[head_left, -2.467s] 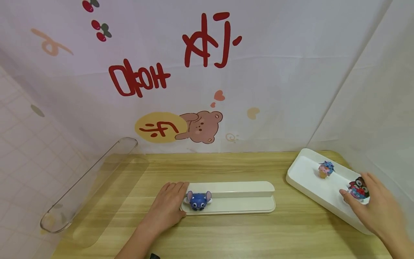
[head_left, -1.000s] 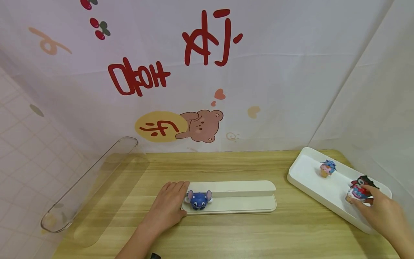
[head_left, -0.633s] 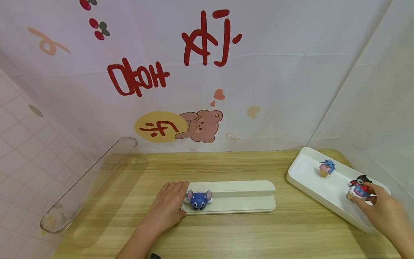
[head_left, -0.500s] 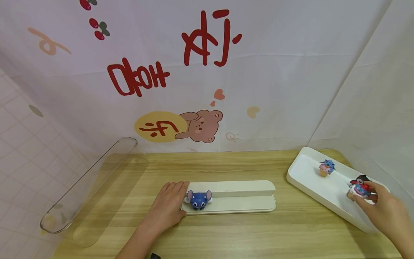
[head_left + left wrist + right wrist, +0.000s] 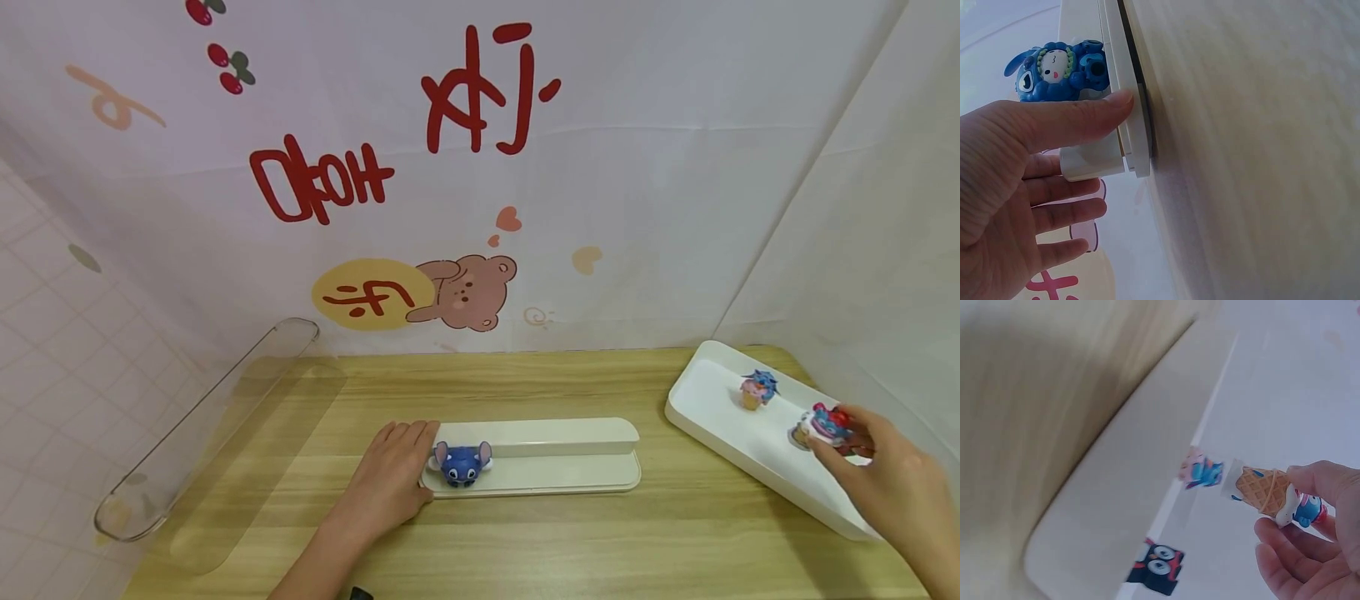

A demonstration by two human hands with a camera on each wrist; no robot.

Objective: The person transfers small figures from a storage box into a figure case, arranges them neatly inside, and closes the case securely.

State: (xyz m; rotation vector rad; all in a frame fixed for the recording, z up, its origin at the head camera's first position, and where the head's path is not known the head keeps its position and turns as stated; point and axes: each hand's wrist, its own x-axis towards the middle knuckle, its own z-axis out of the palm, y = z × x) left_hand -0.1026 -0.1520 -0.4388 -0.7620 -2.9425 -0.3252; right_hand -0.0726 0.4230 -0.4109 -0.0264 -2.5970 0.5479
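My left hand (image 5: pixel 390 467) grips the left end of a cream stepped display stand (image 5: pixel 555 473), thumb on its front edge and fingers behind. On the stand's lower step, right beside that hand, sits a blue big-eared figurine (image 5: pixel 461 465). My right hand (image 5: pixel 892 475) pinches an ice-cream-cone figurine (image 5: pixel 1263 489) between thumb and fingers, over the white tray (image 5: pixel 712 442). The cone is tilted, with a clear base at its tip and a blue-and-red head partly hidden by the fingers. An owl-like black-and-red figurine (image 5: pixel 1159 565) is in the tray, mostly covered by my hand in the head view.
Another cone figurine (image 5: pixel 757 390), pink and blue, stands toward the tray's far end. A long clear cover (image 5: pixel 292 319) is at the left of the wooden table (image 5: pixel 517 546). A printed white cloth (image 5: pixel 637 200) hangs behind.
My right hand has closed its thumb and fingers on the cone figurine, then raised and tilted it, shifting slightly left in front of the owl-like one. My left hand and the stand have stayed put.
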